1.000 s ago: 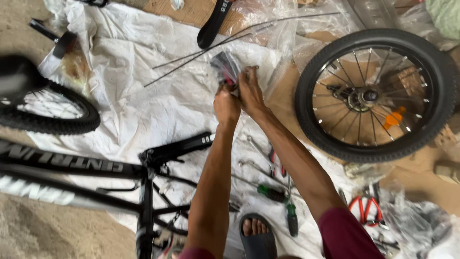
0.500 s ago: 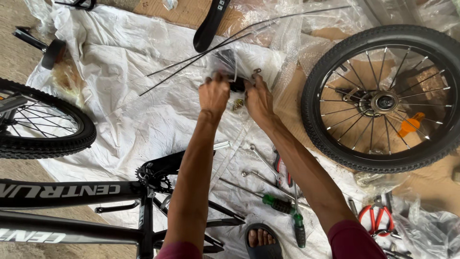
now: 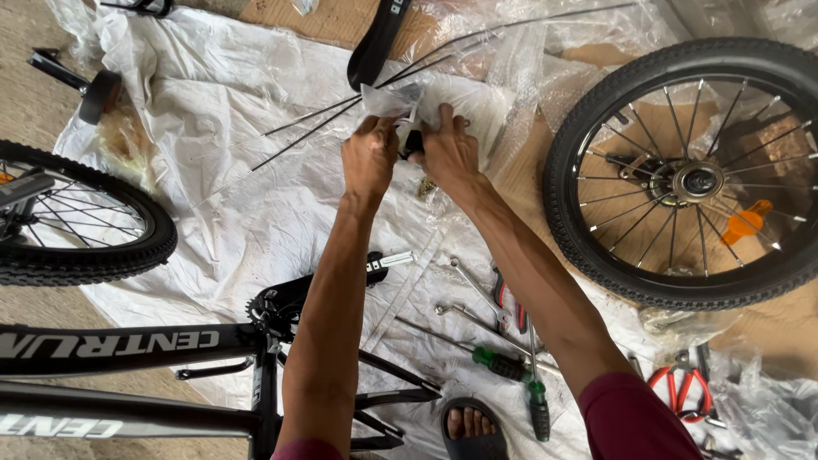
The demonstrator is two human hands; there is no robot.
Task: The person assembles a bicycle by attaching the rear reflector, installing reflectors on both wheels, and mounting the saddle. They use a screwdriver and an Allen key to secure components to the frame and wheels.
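surface: white sheet [image 3: 256, 213] on floor
grip: left hand [image 3: 368, 158] and right hand [image 3: 449, 152] pinch clear bag [image 3: 394, 100] around small black part [image 3: 412, 143]
around: loose wheel [image 3: 694, 170] at 3 o'clock, screwdrivers [image 3: 511, 375] at 6

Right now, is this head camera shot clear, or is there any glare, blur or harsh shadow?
Head view: soft, even daylight, no hard shadows. The hands, left hand and right hand, are sharp enough, though the small black part between them is hard to make out. Crinkled clear plastic shows mild sheen. The loose wheel bulges slightly toward the frame edge.
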